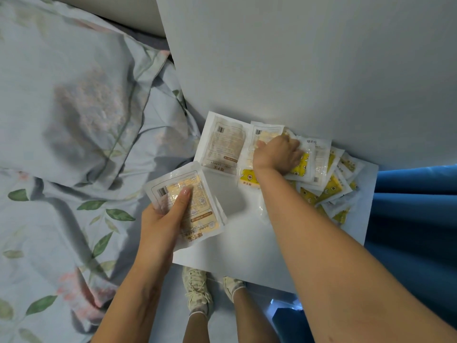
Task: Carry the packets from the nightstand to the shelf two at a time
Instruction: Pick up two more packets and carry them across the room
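White and flat, the nightstand point(259, 263) stands against a pale wall point(296, 58), and its top carries a loose spread of clear plastic packets. The left hand point(164, 219) holds one packet point(197, 194) just off the near left corner of the nightstand, the thumb laid flat across its printed back near the barcode and the other fingers curled underneath, out of sight. The right hand point(278, 153) reaches across the top and rests on a packet with a yellow band point(249, 169), its fingers bent down into the pile; whether they pinch that packet or only press on it cannot be told. Just to the left of that hand lies a brownish packet point(222, 144), flat, printed side up, its far edge close to the wall. To the right a heap of yellow-patterned packets point(331, 186) overlaps in a fan toward the right edge of the nightstand. A blue curtain point(415, 219) hangs beside that edge. On the left is a bed with a floral pillow point(74, 95) and floral bedding point(49, 231). Below the nightstand, two feet in pale shoes point(197, 290) stand on the floor.
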